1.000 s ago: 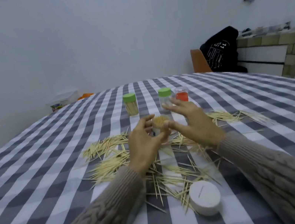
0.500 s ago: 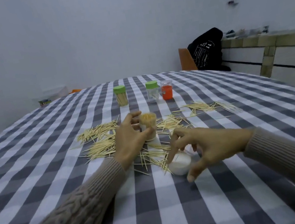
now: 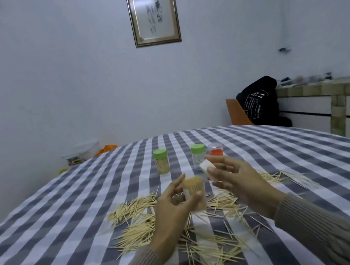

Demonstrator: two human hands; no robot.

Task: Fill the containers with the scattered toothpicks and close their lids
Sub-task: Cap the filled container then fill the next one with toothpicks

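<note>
My left hand (image 3: 173, 211) grips a clear container (image 3: 195, 192) packed full of toothpicks, held upright above the table with its top uncovered. My right hand (image 3: 235, 180) pinches a white lid (image 3: 207, 165) just up and right of the container's mouth, apart from it. Loose toothpicks (image 3: 139, 232) lie scattered in heaps on the checked tablecloth (image 3: 58, 232) under and around both hands. Farther back stand a green-lidded container (image 3: 161, 161) full of toothpicks, a second green-lidded container (image 3: 198, 155) that looks empty, and a clear container with an orange part (image 3: 216, 152).
A chair with a black garment (image 3: 259, 104) stands beyond the table's far right edge, next to a tiled counter (image 3: 329, 92). A plastic box (image 3: 80, 154) and orange items sit past the far left edge. A framed picture (image 3: 153, 14) hangs on the wall.
My right hand picked the white lid up off the table and raised it beside the container's mouth. My left hand kept hold of the filled container. The camera tilted upward.
</note>
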